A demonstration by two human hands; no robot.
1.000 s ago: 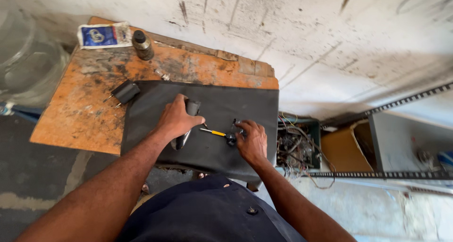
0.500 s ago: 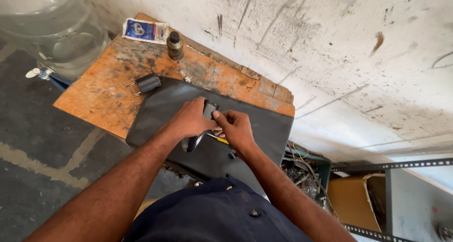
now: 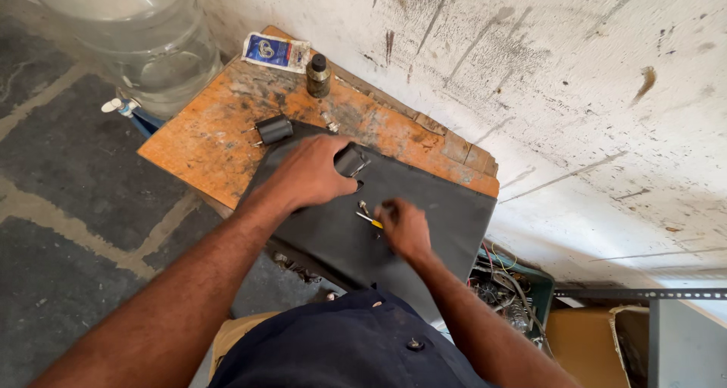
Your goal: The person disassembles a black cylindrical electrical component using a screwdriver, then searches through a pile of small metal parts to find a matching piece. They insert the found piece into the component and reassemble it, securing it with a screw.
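The left hand (image 3: 307,177) lies palm-down on a dark rubber mat (image 3: 439,229) that covers the near half of an orange, stained surface (image 3: 204,142). Its fingers curl around a small dark grey block (image 3: 350,161) at the hand's 2 o'clock, so it is closed on that part. The right hand (image 3: 405,229) sits at 4 o'clock from the left, well apart from it, fingers bunched on a yellow-handled screwdriver (image 3: 369,219) whose short visible stretch points toward 10 o'clock (the hand is blurred, so the exact grip is hard to read). A small metal piece (image 3: 363,205) lies on the mat just beside the screwdriver tip.

At 11 o'clock from the left hand a second dark cylinder-like part (image 3: 273,129) rests at the mat's edge. Farther off at 12 o'clock stands a small dark-capped bottle (image 3: 317,74), with a blue and white packet (image 3: 274,52) beside it at its 10 o'clock. A large clear water jug (image 3: 125,40) stands on the floor beyond the surface's left end.
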